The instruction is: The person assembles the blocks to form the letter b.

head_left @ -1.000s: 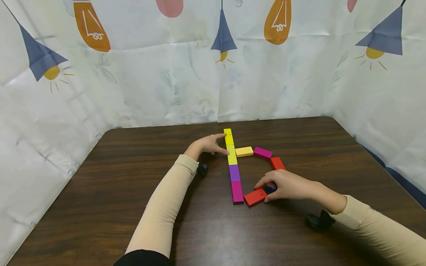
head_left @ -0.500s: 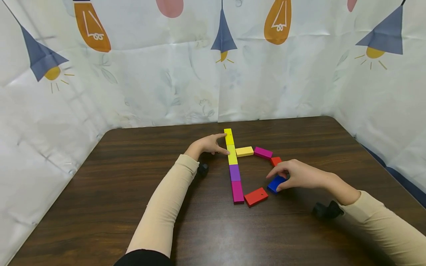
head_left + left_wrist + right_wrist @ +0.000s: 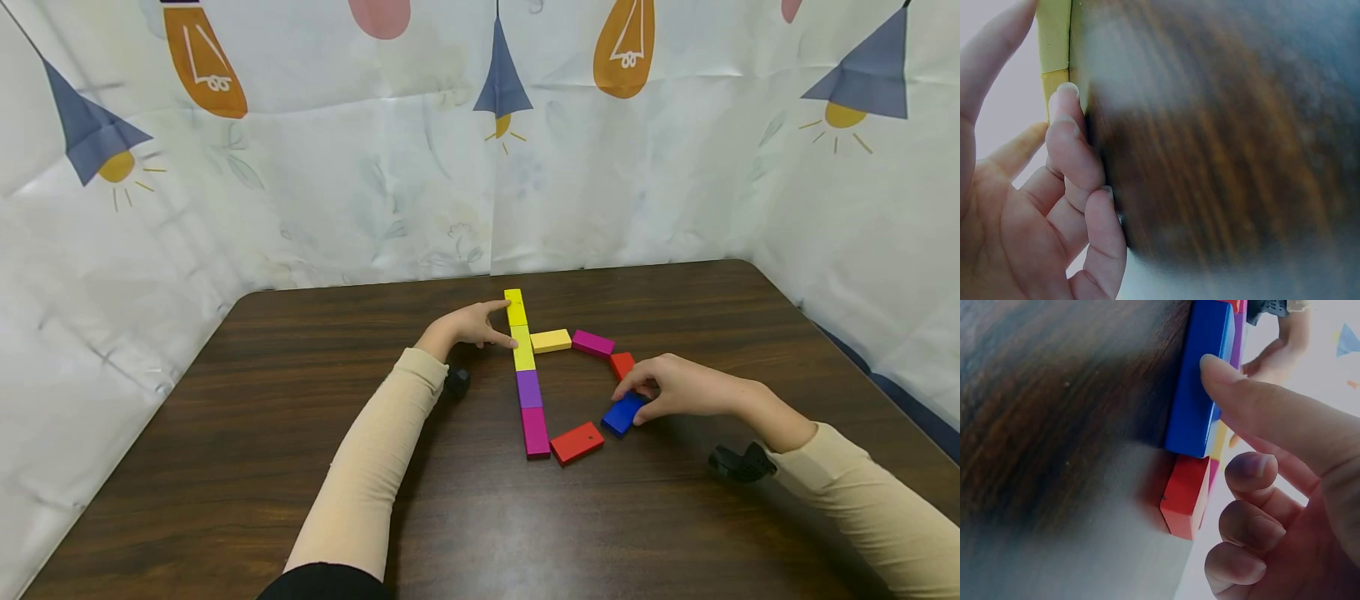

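A straight column in the head view has two yellow blocks [image 3: 523, 348], a purple block [image 3: 528, 389] and a magenta block [image 3: 535, 432]. My left hand [image 3: 472, 325] touches the yellow blocks' left side with spread index finger and thumb; its other fingers bend loosely in the left wrist view. To the right, my right hand [image 3: 678, 387] pinches a blue block [image 3: 621, 417] between thumb and index finger. The thumb lies on the blue block's side in the right wrist view. A red block [image 3: 577, 443] lies lower left of the blue one, with a gap between.
A pale yellow block [image 3: 551, 342], another magenta block [image 3: 592, 343] and another red block [image 3: 622, 365], partly behind my right hand, curve rightward from the column. All lie on a dark wooden table [image 3: 465, 517]. A patterned curtain [image 3: 420, 183] hangs behind it.
My right hand has moved up and right with the blue block, away from the lower red block, then shifted its fingers slightly on it. My left hand has stayed in place.
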`<state>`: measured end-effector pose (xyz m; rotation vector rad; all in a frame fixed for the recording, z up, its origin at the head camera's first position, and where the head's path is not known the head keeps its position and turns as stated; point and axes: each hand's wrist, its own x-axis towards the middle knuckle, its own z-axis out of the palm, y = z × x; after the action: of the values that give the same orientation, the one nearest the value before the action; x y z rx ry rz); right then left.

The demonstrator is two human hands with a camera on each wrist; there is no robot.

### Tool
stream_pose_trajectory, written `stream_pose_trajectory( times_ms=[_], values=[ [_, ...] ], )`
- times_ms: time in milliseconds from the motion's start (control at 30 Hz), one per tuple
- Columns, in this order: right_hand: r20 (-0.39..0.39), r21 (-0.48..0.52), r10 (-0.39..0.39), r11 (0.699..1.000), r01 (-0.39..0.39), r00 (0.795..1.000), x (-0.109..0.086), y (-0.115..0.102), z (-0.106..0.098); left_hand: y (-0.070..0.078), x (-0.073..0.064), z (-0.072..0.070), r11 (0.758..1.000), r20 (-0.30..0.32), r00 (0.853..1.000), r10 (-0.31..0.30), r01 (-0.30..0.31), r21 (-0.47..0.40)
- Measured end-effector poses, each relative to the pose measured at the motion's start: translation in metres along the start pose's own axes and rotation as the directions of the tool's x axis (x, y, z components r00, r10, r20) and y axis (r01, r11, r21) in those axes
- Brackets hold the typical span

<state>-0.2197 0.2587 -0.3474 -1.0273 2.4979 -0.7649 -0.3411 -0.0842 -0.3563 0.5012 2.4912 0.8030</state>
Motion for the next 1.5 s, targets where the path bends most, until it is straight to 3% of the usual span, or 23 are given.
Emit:
stream_pose_trajectory(
  times_ms=[867, 1100, 1300, 1500],
  values=[
    [0.003, 0.014, -0.013, 1.0, 0.013, 1.0, 0.005, -0.003, 0.002, -0.002, 0.0, -0.001, 1.0, 0.004, 1.0, 0.01, -0.01, 0.008],
    [-0.013, 0.026, 0.04, 0.999, -0.04, 0.999, 0.003, -0.001, -0.003, -0.002, 0.0, -0.001, 1.0, 0.013, 1.0, 0.019, -0.019, 0.001],
    [-0.072, 0.062, 0.056, 0.997, -0.052, 0.996, 0.0, 0.004, -0.014, -0.004, 0.001, -0.002, 1.0, 0.015, 1.0, 0.016, -0.016, -0.011],
    [-0.209, 0.062, 0.079, 0.996, -0.067, 0.975, -0.005, 0.004, -0.025, -0.007, -0.002, -0.002, 0.999, 0.036, 0.998, 0.042, -0.041, -0.033]
  ],
)
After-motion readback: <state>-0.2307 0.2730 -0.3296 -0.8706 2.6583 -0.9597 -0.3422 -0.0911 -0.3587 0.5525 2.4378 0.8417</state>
